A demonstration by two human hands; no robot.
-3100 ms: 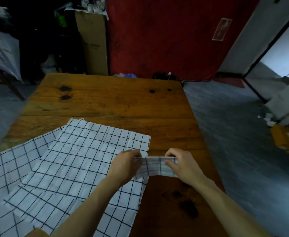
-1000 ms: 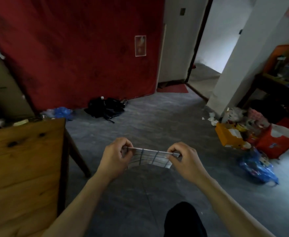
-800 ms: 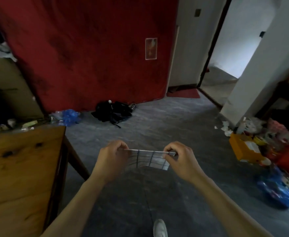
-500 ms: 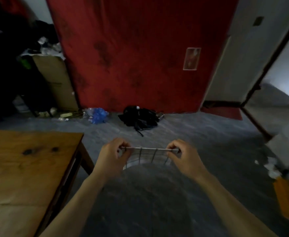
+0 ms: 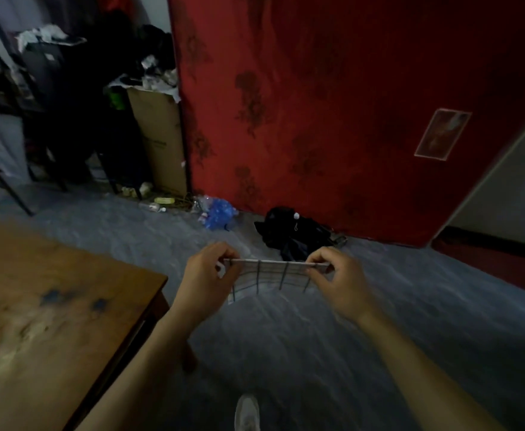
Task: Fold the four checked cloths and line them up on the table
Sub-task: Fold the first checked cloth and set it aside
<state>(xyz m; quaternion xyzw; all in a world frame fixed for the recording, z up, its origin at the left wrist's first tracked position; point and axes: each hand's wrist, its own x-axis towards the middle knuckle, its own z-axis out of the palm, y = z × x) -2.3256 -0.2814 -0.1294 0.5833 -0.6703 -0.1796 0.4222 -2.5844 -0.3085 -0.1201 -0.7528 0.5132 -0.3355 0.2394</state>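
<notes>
One folded checked cloth (image 5: 273,275) is held in the air between both hands, over the floor (image 5: 286,337) and not over the surface (image 5: 53,306). Its left end is pinched in the grip of the left hand (image 5: 206,283), its right end in the grip of the right hand (image 5: 340,283), fingers and thumbs curled onto the top edge at each side. The long axis of the cloth is stretched level from left to right, and the rest is left hanging below that edge. The surface lies to the left of and below the cloth, with its near corner just beside the left forearm, so the left hand is judged the nearer to it. To set the cloth down, a carry leftward would be needed, with the long axis kept level. How many layers are folded together cannot be made out, as the frame is blurred. No other cloth is in view.
</notes>
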